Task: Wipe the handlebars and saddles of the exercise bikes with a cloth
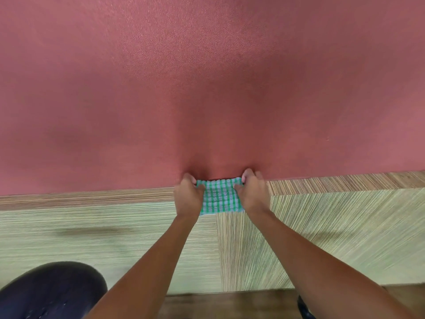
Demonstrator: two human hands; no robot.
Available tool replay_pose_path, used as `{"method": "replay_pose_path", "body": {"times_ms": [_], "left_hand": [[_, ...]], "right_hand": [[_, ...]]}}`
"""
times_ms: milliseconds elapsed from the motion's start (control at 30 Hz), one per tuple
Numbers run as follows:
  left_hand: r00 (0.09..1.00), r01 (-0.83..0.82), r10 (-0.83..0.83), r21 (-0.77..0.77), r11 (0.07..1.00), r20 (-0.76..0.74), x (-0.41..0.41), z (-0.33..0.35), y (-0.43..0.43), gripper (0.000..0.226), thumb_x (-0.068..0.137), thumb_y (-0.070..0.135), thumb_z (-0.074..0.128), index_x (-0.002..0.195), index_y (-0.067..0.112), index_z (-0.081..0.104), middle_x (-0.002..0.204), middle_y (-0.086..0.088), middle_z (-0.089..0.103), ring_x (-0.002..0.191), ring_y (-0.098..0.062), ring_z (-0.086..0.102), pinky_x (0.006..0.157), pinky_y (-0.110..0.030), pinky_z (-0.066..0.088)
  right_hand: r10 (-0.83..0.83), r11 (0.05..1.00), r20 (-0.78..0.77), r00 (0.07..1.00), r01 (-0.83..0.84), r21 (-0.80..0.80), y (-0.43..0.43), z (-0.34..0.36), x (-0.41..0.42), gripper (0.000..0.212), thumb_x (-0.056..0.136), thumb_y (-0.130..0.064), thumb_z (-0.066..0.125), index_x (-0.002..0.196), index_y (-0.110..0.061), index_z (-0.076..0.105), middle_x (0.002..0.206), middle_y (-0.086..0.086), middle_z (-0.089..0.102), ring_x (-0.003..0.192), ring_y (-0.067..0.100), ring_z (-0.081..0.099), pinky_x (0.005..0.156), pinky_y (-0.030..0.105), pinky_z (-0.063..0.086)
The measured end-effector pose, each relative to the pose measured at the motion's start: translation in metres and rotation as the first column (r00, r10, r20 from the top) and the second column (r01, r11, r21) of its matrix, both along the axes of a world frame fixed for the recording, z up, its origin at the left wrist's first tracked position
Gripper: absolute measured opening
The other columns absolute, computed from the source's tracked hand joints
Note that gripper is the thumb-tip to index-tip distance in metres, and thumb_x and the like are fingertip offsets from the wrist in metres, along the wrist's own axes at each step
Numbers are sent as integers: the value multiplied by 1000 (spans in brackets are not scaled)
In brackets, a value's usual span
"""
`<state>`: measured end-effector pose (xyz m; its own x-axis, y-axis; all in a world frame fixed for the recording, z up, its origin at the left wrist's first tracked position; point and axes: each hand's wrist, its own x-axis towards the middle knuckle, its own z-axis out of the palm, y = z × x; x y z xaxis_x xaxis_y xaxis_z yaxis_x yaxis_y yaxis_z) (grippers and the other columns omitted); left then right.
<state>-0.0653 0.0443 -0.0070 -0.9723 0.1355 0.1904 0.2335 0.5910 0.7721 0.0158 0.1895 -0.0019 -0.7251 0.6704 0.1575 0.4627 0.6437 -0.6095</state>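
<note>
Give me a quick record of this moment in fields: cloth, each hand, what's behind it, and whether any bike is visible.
cloth: green and white checked cloth, stretched flat between both hands
left hand: left hand grips the cloth's left edge
right hand: right hand grips the cloth's right edge
background: red wall above, striped wood-grain panel below
bike: no handlebar or saddle clearly identifiable; a dark rounded object at lower left, cannot tell what
</note>
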Motion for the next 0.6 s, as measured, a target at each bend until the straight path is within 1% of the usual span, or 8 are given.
{"method": "replay_pose_path", "body": {"times_ms": [67,100,167,233,333,467,533,600], "left_hand": [[986,9,-28,-115,993,-163,1,-5,0,25,80,5,73,88,12,51,87,-8,54,77,-29,55,64,-34,38],[966,12,-60,-185,983,-252,3,-6,1,25,77,2,72,91,12,54,91,-9,53,81,-31,54,67,-37,38],[906,53,-170,-295,954,-388,8,-9,3,22,75,-3,69,89,12,61,90,-7,56,81,-31,53,68,-37,37],[852,88,-264,-374,923,-451,12,-14,5,19,79,-1,68,90,14,69,89,-4,62,79,-29,56,69,-38,39],[860,89,-292,-441,893,-418,12,-25,5,20,86,5,64,103,13,73,96,-4,67,87,-28,60,76,-39,42],[918,127,-282,-467,875,-279,16,-22,6,31,95,9,51,120,13,68,114,-5,64,106,-27,54,88,-38,38],[925,152,-291,-465,872,-244,19,-15,7,31,92,5,50,117,9,68,111,-9,64,106,-30,56,91,-40,40],[918,210,-332,-445,871,-217,18,-9,7,29,87,-4,48,105,1,70,100,-17,66,98,-35,59,87,-41,45]], "right_hand": [[121,974,-51,991,-109,197,-2,-5,1,16,91,-12,68,106,-14,63,109,4,53,99,22,51,87,38,52],[212,943,-75,974,-184,276,-3,-8,0,18,91,-5,67,107,-12,66,108,4,54,98,22,51,88,39,52],[353,881,-65,933,-308,359,-5,-17,0,23,89,2,65,108,-9,71,103,5,59,92,24,54,83,41,54],[381,862,-16,924,-349,367,-5,-23,2,29,92,0,61,118,-8,70,106,5,61,95,25,54,87,41,52],[368,878,7,930,-350,327,-4,-26,5,36,97,-3,53,129,-9,65,116,5,62,103,25,53,95,36,47],[343,896,60,937,-346,278,-9,-22,4,41,99,-6,47,138,-11,59,127,4,59,111,24,50,103,34,41],[338,911,93,937,-350,219,-11,-17,4,43,100,-7,45,142,-11,55,135,4,56,119,23,47,107,31,37],[349,924,94,932,-359,130,-10,-9,5,43,100,-4,45,141,-10,56,137,6,56,125,23,48,108,30,38]]}}
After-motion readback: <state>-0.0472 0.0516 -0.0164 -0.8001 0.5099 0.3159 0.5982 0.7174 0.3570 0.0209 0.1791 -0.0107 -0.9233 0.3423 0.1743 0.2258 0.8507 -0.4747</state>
